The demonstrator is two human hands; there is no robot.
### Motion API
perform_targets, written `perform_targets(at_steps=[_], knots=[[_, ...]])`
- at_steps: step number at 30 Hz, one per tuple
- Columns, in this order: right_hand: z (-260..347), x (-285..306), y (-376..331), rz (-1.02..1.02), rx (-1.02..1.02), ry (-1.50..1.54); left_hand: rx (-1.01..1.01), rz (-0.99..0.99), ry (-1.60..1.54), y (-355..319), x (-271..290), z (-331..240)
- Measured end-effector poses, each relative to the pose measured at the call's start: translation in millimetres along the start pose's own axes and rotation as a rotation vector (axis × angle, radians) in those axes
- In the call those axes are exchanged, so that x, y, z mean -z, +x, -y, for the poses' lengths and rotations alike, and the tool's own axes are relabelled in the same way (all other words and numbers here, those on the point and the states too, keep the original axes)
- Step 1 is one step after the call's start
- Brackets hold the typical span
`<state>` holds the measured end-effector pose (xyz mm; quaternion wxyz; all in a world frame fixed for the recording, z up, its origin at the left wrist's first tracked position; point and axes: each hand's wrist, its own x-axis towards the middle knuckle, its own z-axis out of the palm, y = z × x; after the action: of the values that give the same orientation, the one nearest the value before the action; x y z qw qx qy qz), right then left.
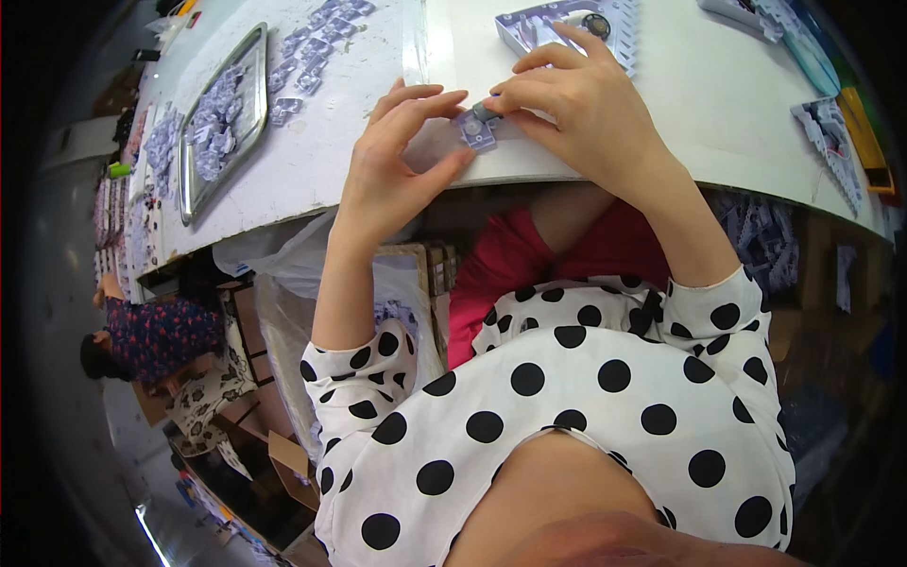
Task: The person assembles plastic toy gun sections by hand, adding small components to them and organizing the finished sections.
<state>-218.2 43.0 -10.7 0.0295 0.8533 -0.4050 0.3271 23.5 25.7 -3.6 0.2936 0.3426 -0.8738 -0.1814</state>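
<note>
Your left hand (402, 156) and right hand (576, 109) both pinch a small clear plastic part (477, 128) at the white table's (718, 104) near edge; metal tray (222, 118) far left.

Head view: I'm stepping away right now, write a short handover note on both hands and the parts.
Left hand: fingers curled at the table's near edge, thumb and fingertips steadying the small clear plastic piece.
Right hand: fingertips pinching a small dark part onto that same piece.
Parts: the metal tray at left holds many like pieces; more lie loose beside it on the white table. A grey moulded holder sits just beyond the right hand.
Done: cannot tell from this view how many are finished.
Left: the piece in hand is not yet set down.
</note>
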Motion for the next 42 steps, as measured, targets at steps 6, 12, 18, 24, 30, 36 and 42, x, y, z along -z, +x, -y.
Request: perform_targets(at_steps=[6, 12, 18, 24, 30, 36, 42], knots=[[-3, 4, 7, 0.052, 0.014, -0.003, 0.005, 0.029, 0.026, 1, 5, 2], [-5, 3, 7, 0.024, 0.045, -0.052, -0.001, 0.092, -0.039, 21, 23, 11], [-1, 2, 4, -0.039, 0.076, -0.013, 0.284, -0.362, 0.026, 99, 88, 124], [11, -6, -10, -0.111, 0.042, -0.037, 0.41, -0.153, 0.287, 183, 85, 204], [15, -6, -6, -0.09, 0.045, -0.022, 0.206, -0.045, 0.518, 242, 63, 266], [8, -7, 0, -0.094, 0.053, -0.01, 0.251, -0.023, 0.424, 267, 64, 287], [2, -6, 1, -0.102, 0.06, -0.029, 0.26, -0.089, 0.595, 251, 74, 270]])
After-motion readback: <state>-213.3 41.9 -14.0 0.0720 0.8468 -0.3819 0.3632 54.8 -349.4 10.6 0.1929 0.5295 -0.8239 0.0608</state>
